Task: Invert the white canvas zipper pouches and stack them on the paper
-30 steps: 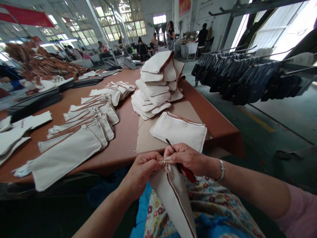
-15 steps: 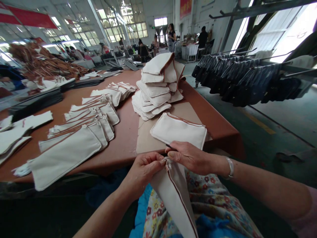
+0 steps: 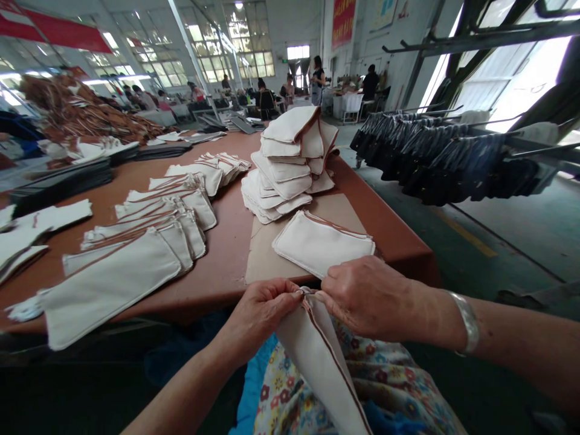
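Observation:
A cream fabric pouch (image 3: 306,356) with brown edging hangs over my lap, its brown-trimmed opening running down its length. My left hand (image 3: 268,305) is closed, with thumb and fingers pinching the top corner. Curled on the other side of that corner, my right hand (image 3: 365,296) grips the pouch with its thumb and finger close to the left fingertips. Its other fingers are folded, and whatever lies inside them is hidden. Just beyond, a flat cream pouch (image 3: 324,241) lies near the table edge, partly behind my right hand.
On the brown-covered table (image 3: 226,241) stands a tall pile of cream pouches (image 3: 283,169). A fanned row of cream pouches (image 3: 113,272) lies at left. Dark pieces hang from a rack (image 3: 430,157) at right. Several people work in the background.
My right hand has turned and curled in at the pouch corner. The small dark tool that stuck out of it is out of sight. My left hand keeps its pinch.

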`<state>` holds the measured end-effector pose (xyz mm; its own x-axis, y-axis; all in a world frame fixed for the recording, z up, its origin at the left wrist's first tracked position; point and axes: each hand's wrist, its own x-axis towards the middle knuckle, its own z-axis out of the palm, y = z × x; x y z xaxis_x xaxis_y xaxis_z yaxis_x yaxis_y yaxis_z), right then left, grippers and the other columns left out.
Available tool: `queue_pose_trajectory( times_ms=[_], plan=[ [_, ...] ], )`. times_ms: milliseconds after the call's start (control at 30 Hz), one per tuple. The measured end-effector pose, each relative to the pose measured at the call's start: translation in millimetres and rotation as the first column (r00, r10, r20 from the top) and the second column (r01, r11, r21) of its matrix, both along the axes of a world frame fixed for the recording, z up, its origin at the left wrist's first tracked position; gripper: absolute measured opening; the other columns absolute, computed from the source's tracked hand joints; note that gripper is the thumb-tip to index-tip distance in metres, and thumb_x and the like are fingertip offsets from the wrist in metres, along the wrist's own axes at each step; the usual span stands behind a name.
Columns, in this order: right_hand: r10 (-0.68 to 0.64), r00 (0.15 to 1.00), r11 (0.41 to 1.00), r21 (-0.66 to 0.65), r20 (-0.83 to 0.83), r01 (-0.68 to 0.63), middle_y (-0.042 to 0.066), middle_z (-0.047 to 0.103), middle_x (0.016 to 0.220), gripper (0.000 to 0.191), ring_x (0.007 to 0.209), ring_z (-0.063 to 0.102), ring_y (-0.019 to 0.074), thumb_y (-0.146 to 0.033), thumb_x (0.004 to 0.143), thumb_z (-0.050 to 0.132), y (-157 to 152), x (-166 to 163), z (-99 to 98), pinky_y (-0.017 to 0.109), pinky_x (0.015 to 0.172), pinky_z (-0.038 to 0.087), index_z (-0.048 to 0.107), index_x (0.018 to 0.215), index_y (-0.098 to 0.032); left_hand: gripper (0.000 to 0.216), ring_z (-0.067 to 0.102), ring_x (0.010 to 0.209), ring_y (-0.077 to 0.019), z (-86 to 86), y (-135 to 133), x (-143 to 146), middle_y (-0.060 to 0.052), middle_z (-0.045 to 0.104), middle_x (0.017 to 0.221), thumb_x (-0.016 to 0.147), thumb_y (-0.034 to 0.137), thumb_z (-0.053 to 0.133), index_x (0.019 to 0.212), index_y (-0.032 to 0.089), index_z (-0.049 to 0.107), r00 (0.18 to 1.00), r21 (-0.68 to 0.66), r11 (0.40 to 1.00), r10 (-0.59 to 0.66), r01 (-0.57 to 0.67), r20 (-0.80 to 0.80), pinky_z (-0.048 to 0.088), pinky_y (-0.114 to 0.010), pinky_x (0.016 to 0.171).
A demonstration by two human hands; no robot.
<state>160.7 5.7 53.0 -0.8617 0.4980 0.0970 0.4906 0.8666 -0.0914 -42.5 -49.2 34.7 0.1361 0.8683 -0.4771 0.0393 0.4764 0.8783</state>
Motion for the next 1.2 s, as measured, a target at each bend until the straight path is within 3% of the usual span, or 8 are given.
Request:
queue_pose_trajectory(
  times_ms=[167,367,600,767,867,1033,1167,1200],
  plan=[
    [0.075,0.991,0.993,0.082,0.113,-0.085,0.013,0.065,0.078,0.027,0.067,0.057,0.024,-0.025,0.095,0.042,-2,-2,1.8,0.033,0.053,0.02,0.063,0.082,-0.016,0.03,0.046,0.058,-0.01,-5.4,0,-2,-0.001,0.057,0.069,0.083,0.042,0.064,0.078,0.013,0.06,0.996,0.025,0.998,-0.054,0.056,-0.068,0.029,-0.02,0.051],
    [0.026,0.995,0.994,0.106,0.093,-0.036,0.013,0.064,0.078,0.024,0.066,0.057,0.0248,-0.021,0.094,0.042,-5,-3,-3.8,0.033,0.053,0.023,0.063,0.083,-0.016,0.031,0.04,0.058,-0.0092,-12.2,1,0,0.001,0.054,0.067,0.079,0.042,0.069,0.076,0.013,0.06,0.977,0.162,0.981,-0.07,0.104,-0.202,0.029,-0.02,0.051],
    [0.016,1.0,0.999,-0.033,-0.02,-0.016,0.008,0.066,0.077,0.02,0.061,0.055,0.0191,-0.025,0.094,0.045,-3,0,-14.0,0.031,0.052,0.021,0.061,0.085,-0.016,0.021,0.035,0.052,-0.0075,-10.3,0,16,0.004,0.051,0.058,0.074,0.03,0.068,0.066,0.014,0.056,0.945,0.207,0.978,0.049,0.02,-0.322,0.028,-0.018,0.047],
    [0.162,0.985,0.96,-0.222,-0.063,-0.172,0.007,0.067,0.075,0.021,0.061,0.053,0.0154,-0.018,0.095,0.043,6,1,-18.5,0.03,0.056,0.026,0.061,0.083,-0.015,0.019,0.039,0.052,-0.0078,-13.0,1,19,0.003,0.053,0.058,0.07,0.026,0.07,0.066,0.015,0.055,0.954,0.189,0.982,0.068,-0.012,-0.292,0.028,-0.017,0.046],
    [0.187,0.972,0.884,-0.408,-0.141,-0.229,0.004,0.063,0.07,0.03,0.057,0.047,0.0115,-0.013,0.097,0.035,11,-2,-17.3,0.027,0.056,0.03,0.058,0.078,-0.014,0.02,0.04,0.053,-0.008,-16.6,-2,19,0.002,0.055,0.061,0.071,0.026,0.07,0.068,0.016,0.053,0.967,0.177,0.984,0.062,-0.018,-0.246,0.028,-0.017,0.047],
    [0.107,0.964,0.659,-0.709,-0.244,-0.253,-0.002,0.051,0.055,0.034,0.049,0.041,0.0082,-0.015,0.096,0.037,16,-7,-14.0,0.022,0.051,0.031,0.05,0.065,-0.016,0.018,0.042,0.055,-0.0083,-19.8,-5,29,0.002,0.055,0.063,0.068,0.024,0.07,0.07,0.014,0.056,0.983,0.125,0.992,-0.005,0.028,-0.182,0.031,-0.018,0.048],
    [-0.159,0.978,0.44,-0.896,-0.139,-0.056,-0.003,0.049,0.049,0.045,0.041,0.041,0.0077,-0.036,0.1,0.034,21,1,-11.8,0.021,0.045,0.032,0.056,0.066,-0.015,0.027,0.039,0.052,-0.0068,-20.1,-2,28,0.004,0.052,0.059,0.064,0.024,0.076,0.065,0.015,0.051,0.997,0.088,0.996,0.029,-0.023,-0.074,0.03,-0.019,0.048],
    [-0.232,0.965,0.431,-0.902,-0.125,-0.013,-0.002,0.049,0.049,0.049,0.04,0.042,0.008,-0.041,0.1,0.031,23,4,-10.8,0.021,0.044,0.032,0.058,0.069,-0.015,0.029,0.04,0.052,-0.0069,-19.5,-1,25,0.003,0.054,0.06,0.064,0.026,0.078,0.066,0.015,0.052,0.999,0.076,0.997,0.017,-0.015,-0.027,0.031,-0.019,0.049]
  ],
)
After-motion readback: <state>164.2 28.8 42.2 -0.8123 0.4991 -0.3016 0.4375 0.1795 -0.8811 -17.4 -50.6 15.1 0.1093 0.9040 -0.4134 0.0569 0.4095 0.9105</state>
